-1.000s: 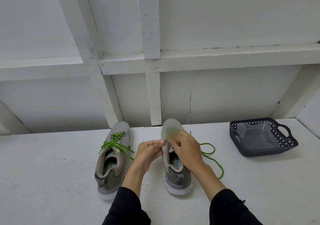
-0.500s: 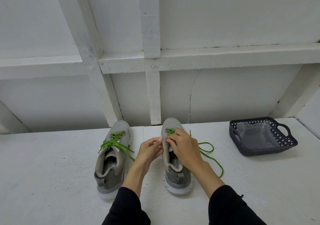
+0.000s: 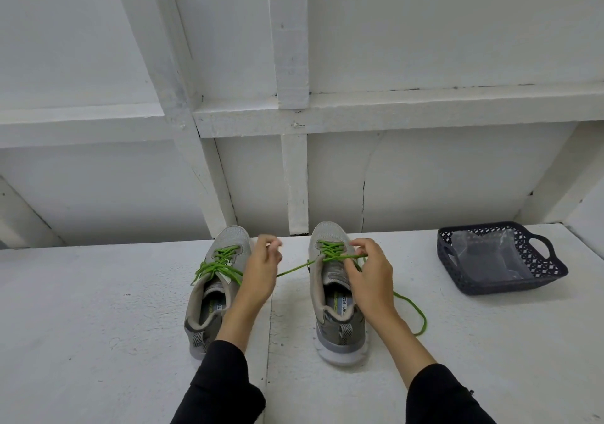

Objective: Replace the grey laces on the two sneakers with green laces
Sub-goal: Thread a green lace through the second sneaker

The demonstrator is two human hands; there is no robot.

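Two grey sneakers stand side by side on the white surface, toes away from me. The left sneaker (image 3: 209, 299) carries a green lace (image 3: 219, 262) with loose ends over its tongue. The right sneaker (image 3: 330, 312) has a green lace (image 3: 331, 250) through its front eyelets. My left hand (image 3: 261, 270) holds one end of that lace, pulled taut leftward between the shoes. My right hand (image 3: 369, 273) pinches the lace at the right side of the shoe's eyelets. The other lace end trails in a loop (image 3: 415, 312) on the surface to the right.
A dark perforated plastic basket (image 3: 552, 270) with a clear plastic bag inside sits at the right. A white panelled wall with wooden battens (image 3: 294, 175) rises right behind the sneakers' toes.
My left hand has moved left away from the right sneaker, drawing a length of green lace out taut. My right hand stayed at the eyelets. More green lacing shows on the right sneaker.
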